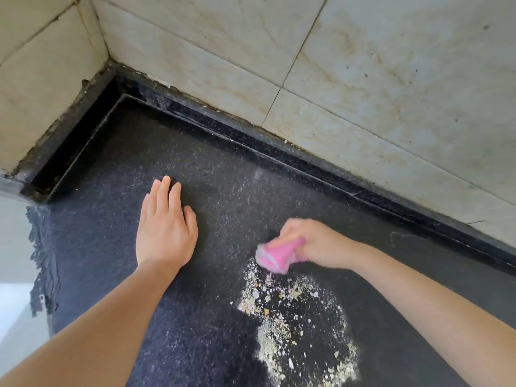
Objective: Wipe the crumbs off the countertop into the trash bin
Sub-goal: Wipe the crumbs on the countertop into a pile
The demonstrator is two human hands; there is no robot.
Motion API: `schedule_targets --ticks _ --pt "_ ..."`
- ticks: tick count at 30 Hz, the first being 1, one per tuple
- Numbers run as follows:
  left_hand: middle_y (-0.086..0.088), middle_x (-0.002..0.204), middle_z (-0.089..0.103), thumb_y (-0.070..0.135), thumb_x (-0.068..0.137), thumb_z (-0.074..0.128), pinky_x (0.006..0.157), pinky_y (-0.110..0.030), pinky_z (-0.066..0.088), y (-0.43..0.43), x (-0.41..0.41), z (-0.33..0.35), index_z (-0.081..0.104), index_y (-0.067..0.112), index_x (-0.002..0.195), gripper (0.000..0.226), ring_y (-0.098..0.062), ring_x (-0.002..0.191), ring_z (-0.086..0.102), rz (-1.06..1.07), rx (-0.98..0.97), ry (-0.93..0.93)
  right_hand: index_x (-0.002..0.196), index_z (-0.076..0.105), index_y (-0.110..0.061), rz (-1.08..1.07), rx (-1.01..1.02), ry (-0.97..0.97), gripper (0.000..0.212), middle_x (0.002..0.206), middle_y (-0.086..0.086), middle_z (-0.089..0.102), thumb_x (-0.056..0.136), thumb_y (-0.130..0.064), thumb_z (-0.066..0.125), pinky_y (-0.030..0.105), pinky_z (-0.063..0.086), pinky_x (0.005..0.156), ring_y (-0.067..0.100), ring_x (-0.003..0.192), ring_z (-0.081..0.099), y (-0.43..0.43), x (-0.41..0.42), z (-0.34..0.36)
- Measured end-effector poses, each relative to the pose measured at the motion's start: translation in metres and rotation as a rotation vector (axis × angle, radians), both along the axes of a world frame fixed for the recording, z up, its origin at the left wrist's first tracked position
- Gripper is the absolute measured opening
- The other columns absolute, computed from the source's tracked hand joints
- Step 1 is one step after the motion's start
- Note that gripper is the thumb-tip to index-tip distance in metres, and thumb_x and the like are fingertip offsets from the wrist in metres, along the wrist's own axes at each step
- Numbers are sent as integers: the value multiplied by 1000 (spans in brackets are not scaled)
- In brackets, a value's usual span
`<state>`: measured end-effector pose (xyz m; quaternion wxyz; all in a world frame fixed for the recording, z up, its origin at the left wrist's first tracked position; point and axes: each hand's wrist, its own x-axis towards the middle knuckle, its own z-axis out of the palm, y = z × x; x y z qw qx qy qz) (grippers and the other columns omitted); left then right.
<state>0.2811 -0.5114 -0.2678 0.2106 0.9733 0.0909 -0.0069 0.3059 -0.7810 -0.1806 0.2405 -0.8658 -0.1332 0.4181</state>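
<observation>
Crumbs lie scattered on the dark speckled countertop, in a pale patch running from just below the right hand down toward the near edge of the view. Larger flakes sit near the top of the patch, finer dust spreads to the right and downward.

That right hand is curled tightly around a pink cloth, bunched up, with the fingers wrapped over its top. The cloth sticks out to the left of the fist and meets the counter right at the upper edge of the crumbs. Both hand and cloth are motion-blurred, so the exact finger grip cannot be made out.

Well to the left, the left hand rests palm-down on the counter, opened flat with the fingers straight and close together, pointing toward the back corner. It holds nothing and lies apart from the crumbs.

Stained tiled walls meet in the corner behind, with a dark raised strip along their base.
</observation>
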Motion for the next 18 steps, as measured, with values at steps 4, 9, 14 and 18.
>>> schedule_targets --ticks 4,9,14,18 --pt "-9 158 20 30 100 27 121 -36 6 0 2 -2 30 7 146 52 -23 148 8 -1 -6 -23 111 71 -18 -195 59 -431 37 95 17 55 87 0 48 24 41 67 12 73 48 48 69 -19" --pt "-9 158 21 27 101 24 120 -33 3 1 3 -7 30 7 147 51 -22 148 9 3 -19 -68 137 52 -36 -104 -27 -540 58 108 -3 40 94 2 42 34 36 90 22 106 37 89 102 -61" --pt "-10 157 22 19 102 25 120 -32 8 2 -1 -7 27 2 147 49 -21 148 10 5 -138 -100 126 63 -36 90 128 -410 56 107 -5 44 91 5 46 33 36 92 18 102 35 68 15 -57" --pt "-11 155 27 13 101 30 119 -32 12 -2 -33 -4 32 1 145 46 -22 147 13 -11 -234 -128 124 63 -40 118 123 -216 60 113 -11 44 87 6 51 32 38 101 13 110 36 41 -64 -44"
